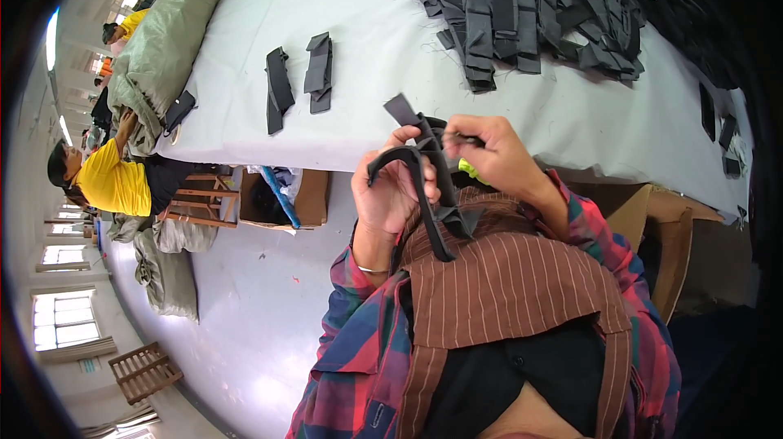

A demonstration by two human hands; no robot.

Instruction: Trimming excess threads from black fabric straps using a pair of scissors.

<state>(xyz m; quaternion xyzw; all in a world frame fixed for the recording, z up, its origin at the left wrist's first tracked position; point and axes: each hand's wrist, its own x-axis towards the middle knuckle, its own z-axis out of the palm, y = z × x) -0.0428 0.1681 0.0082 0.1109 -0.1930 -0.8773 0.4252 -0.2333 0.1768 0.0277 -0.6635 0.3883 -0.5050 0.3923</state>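
In front of my apron, my left hand (387,186) is closed round a dark grey fabric strip (431,154), with its thumb and fingers against the folded cloth. One narrow curved band (426,202) loops over that hand and hangs down toward the apron. My right hand (493,154) is closed close beside the strip's upper part. A small dark item (470,141) sticks out between its fingers, and its kind cannot be made out. On the white table, two similar folded strips (319,74) lie apart just beyond my left hand.
A large heap of dark grey strips (506,11) covers the far side of the white-covered table (359,48). At left, a stuffed sack (167,52) rests on the table beside a person in yellow (114,182). Cardboard boxes (311,198) stand beneath the table edge.
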